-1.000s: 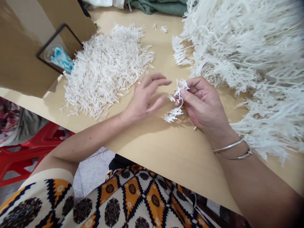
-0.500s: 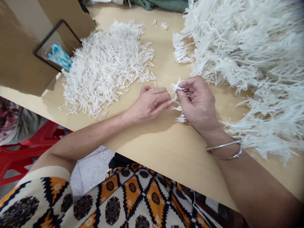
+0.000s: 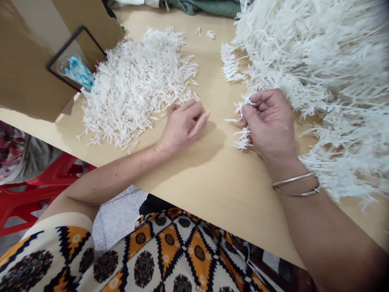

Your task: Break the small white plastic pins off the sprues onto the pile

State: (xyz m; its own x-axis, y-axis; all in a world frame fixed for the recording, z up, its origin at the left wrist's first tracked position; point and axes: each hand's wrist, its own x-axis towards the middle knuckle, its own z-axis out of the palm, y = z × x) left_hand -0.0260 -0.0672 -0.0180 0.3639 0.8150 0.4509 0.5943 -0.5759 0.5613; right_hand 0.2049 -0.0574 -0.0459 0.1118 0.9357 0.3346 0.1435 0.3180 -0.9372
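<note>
My right hand [image 3: 272, 121] pinches a small white branched plastic piece [image 3: 244, 104] between thumb and fingertips. Just below that hand, another white branched cluster [image 3: 242, 139] shows beside the palm; whether the hand holds it or it lies on the table, I cannot tell. My left hand [image 3: 184, 123] is apart from the right, over the table, fingers curled inward and back of the hand up. Its palm side is hidden, so anything in it is out of sight. Left of it spreads a heap of short white sprigs [image 3: 136, 85], close to the knuckles.
A large pile of longer white branched strands [image 3: 316, 61] covers the right side of the table [image 3: 194, 190]. At the left stand a cardboard box [image 3: 27, 73] and a clear cup with blue-and-white contents [image 3: 79, 72]. Two loose sprigs [image 3: 210, 34] lie farther back. Red stools [image 3: 39, 182] are below left.
My hands have drawn apart: the right has moved right with the white piece, the left slightly left and back from it. Their fingertips met at the piece before.
</note>
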